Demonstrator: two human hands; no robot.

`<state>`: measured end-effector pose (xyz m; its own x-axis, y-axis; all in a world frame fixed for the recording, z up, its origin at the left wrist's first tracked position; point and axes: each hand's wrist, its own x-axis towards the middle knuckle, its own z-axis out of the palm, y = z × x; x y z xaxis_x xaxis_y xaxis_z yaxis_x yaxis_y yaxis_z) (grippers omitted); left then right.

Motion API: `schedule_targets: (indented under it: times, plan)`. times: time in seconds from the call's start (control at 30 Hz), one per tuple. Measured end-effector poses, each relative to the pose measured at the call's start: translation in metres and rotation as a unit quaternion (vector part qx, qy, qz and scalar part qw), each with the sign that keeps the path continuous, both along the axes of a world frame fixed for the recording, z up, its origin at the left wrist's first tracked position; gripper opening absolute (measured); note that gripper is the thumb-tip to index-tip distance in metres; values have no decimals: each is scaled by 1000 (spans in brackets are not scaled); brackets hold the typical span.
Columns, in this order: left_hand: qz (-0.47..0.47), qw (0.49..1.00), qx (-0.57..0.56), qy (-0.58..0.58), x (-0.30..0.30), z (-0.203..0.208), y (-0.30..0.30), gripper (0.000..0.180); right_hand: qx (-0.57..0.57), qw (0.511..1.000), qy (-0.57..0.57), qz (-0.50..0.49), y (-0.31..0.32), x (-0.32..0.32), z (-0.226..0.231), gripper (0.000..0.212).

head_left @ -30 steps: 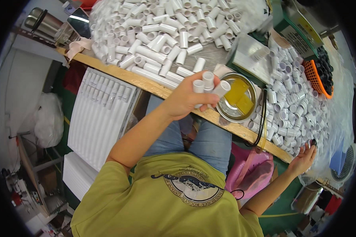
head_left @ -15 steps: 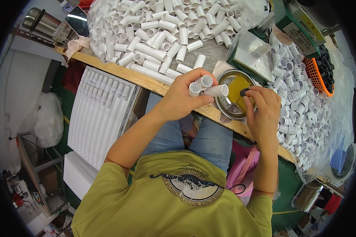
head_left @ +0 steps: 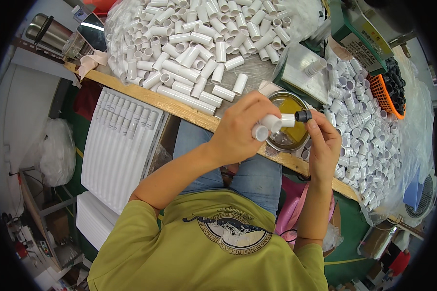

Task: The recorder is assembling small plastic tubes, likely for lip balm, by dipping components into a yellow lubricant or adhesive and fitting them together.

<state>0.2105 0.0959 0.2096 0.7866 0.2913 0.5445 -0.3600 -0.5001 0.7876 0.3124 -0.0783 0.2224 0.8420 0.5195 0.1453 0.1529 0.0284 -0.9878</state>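
Over the front edge of the table, my left hand (head_left: 238,128) is closed around three short white plastic tubes (head_left: 271,123). One of them, a white tube (head_left: 287,120), points right toward a short black ringed plug (head_left: 303,115). My right hand (head_left: 324,145) pinches that plug between thumb and fingertips. Plug and tube end look lined up and very close; whether they touch I cannot tell. Just beneath them lies a round metal dish (head_left: 282,149) with yellow-brown liquid (head_left: 290,104) in it, partly hidden by my hands and the tubes.
Loose white tubes (head_left: 194,39) heap up on the table's far side. White collared caps (head_left: 369,131) pile at right, beside an orange basket (head_left: 382,94) of black parts. A green-edged box (head_left: 298,65) stands behind the dish. At left, a ribbed white tray (head_left: 116,160) holds rows of tubes.
My left hand has moved right and turned, swinging the tubes toward the black plug. My right hand has brought the plug up in line with one tube end.
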Motion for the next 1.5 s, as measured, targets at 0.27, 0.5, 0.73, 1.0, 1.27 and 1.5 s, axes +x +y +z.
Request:
schedule_targets:
  times: [0.27,0.5,0.73,1.0,1.27,1.5]
  plan:
    - [39,972,208,-102,4,6,-12,32,50,998,28,21,-7,-2,2,13]
    - [-39,999,-10,19,11,19,-10,18,8,998,-31,60,-16,3,9,15]
    - [-226,732,-596,240,14,6,5,25,-373,855,-329,-145,-50,61,33,25]
    - [-285,578,-725,240,17,3,2,25,-516,740,-405,-147,-52,72,22,29]
    - [-205,816,-500,204,20,22,-1,19,-251,788,-559,57,-8,36,42,46]
    - [-135,970,-91,179,42,27,3,24,-251,799,-542,73,0,31,35,41]
